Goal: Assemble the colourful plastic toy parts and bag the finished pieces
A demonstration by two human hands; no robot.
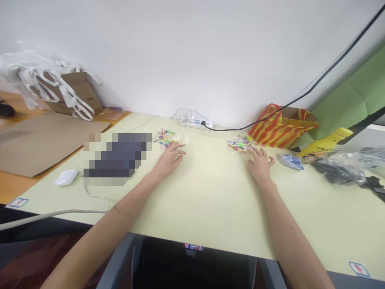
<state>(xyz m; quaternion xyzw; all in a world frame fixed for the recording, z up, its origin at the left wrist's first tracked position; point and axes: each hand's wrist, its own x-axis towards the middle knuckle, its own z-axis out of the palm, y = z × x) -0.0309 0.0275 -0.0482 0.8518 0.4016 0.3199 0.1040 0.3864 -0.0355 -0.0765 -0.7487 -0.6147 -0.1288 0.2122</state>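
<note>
My left hand reaches over the pale table, fingers stretched and apart, its tips at the near edge of a clear bag of small colourful pieces. My right hand lies farther right with its fingers spread. Its fingertips are at the near right edge of a second clear bag of small colourful pieces. The pieces are too small to name; red, green, blue and yellow show among them. Whether the fingertips touch the bags I cannot tell. Neither hand is closed around anything.
Behind the bags, a white power strip with a black cable lies along the wall. At right are a striped bag, a yellow bottle and a blue-white packet. A white case and brown cardboard lie left.
</note>
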